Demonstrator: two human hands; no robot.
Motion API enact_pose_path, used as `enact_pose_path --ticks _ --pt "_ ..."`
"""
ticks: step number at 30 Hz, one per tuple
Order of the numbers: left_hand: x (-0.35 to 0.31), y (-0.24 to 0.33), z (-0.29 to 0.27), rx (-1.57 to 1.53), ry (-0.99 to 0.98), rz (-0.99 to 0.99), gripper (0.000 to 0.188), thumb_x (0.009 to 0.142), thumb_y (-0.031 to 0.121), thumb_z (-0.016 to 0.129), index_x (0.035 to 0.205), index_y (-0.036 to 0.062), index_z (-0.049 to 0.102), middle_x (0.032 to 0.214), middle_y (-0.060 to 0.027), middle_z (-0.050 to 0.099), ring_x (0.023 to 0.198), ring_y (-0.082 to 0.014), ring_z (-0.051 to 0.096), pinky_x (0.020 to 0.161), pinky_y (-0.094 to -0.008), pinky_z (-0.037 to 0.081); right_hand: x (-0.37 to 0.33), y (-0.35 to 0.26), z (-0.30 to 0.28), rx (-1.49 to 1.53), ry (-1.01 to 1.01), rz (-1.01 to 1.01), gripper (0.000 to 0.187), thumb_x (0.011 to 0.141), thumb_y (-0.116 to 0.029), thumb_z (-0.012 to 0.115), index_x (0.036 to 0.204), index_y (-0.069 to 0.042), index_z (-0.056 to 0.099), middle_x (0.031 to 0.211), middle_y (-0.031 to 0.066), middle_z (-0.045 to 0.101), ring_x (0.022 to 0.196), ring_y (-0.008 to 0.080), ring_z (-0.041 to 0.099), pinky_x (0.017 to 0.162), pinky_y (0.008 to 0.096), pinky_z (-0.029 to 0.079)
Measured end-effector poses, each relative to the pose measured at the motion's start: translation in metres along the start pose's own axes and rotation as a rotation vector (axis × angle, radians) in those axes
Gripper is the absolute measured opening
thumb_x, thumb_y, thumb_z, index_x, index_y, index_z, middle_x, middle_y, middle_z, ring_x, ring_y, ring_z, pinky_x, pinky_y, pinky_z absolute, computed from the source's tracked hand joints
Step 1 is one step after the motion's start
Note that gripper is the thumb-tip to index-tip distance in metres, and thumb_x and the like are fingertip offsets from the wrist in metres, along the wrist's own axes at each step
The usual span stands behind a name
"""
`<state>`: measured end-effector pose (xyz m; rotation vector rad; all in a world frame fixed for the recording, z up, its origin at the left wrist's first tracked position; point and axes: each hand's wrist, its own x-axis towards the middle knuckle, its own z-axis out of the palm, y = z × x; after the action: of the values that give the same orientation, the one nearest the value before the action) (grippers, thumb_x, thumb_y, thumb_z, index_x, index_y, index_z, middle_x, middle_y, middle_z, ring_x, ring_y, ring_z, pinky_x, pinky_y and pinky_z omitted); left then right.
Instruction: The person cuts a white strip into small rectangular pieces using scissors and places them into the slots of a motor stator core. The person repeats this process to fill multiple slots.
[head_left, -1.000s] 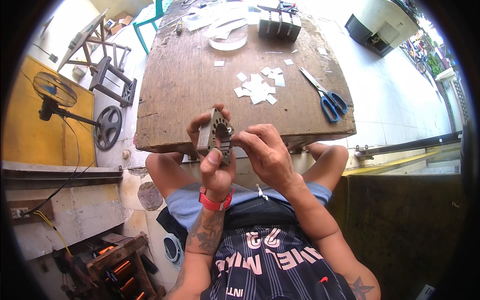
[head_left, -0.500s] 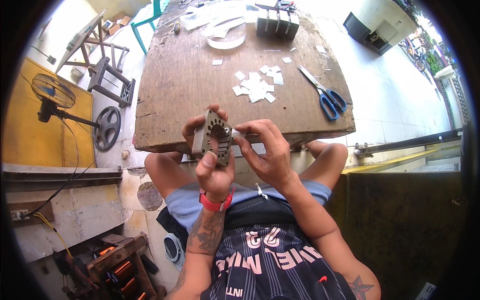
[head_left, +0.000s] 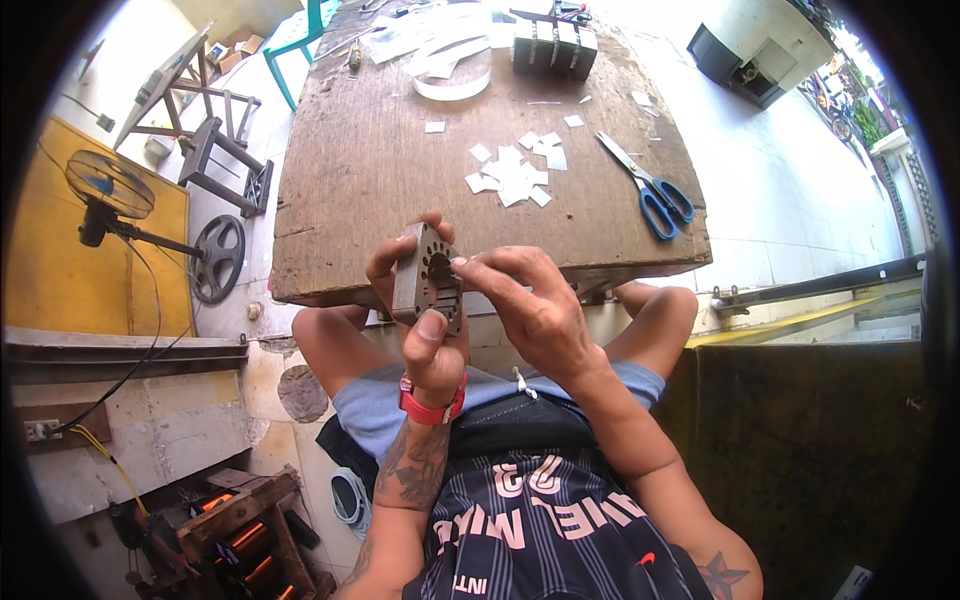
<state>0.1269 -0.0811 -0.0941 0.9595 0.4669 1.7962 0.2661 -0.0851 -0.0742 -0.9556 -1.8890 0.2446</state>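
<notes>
My left hand point(head_left: 428, 345) grips a grey metal stator core point(head_left: 436, 283) above the near edge of the table, thumb below and fingers behind it. The core stands tilted, its ring of slots and round bore turned to the right. At the slots on its right side, my right hand point(head_left: 530, 300) pinches with thumb and forefinger. The small white paper piece in that pinch is almost wholly hidden by the fingertips. Beyond my hands, a loose heap of cut white paper pieces point(head_left: 513, 178) lies on the wooden table point(head_left: 370, 200).
Blue-handled scissors point(head_left: 655, 195) lie open on the table's right. Farther back are a curled white strip point(head_left: 452, 88), white sheets and a dark row of blocks point(head_left: 555, 50). A standing fan point(head_left: 108, 190) is on the left; a wooden rack with copper-coloured coils point(head_left: 245, 545) sits lower left.
My right fingertips have moved left onto the core's slotted face, and the white piece that showed between them is now mostly covered. My left hand has turned the core slightly.
</notes>
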Motion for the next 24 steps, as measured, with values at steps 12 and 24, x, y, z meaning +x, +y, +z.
enact_pose_path --ticks 12,24 --pt "-0.001 0.000 0.000 -0.085 0.006 -0.036 0.074 0.085 0.033 0.070 0.149 0.0093 0.041 0.155 -0.0230 0.045 0.145 -0.0329 0.047 0.123 -0.0470 0.035 -0.015 -0.005 0.022 0.228 0.143 0.208 0.037 0.093 -0.010 0.079 0.129 -0.005 0.070 0.120 0.0150 0.071 0.105 0.0305 0.071 0.086 0.0402 0.060" --pt "0.012 -0.005 -0.027 -0.539 0.178 -0.297 0.087 0.099 0.079 0.047 0.150 0.0087 0.050 0.149 -0.0190 0.058 0.132 -0.0330 0.060 0.113 -0.0511 0.049 -0.006 0.052 -0.018 -0.198 -0.026 0.449 0.026 0.097 -0.024 0.075 0.116 -0.007 0.076 0.108 0.0113 0.069 0.106 0.0285 0.063 0.090 0.0414 0.050"
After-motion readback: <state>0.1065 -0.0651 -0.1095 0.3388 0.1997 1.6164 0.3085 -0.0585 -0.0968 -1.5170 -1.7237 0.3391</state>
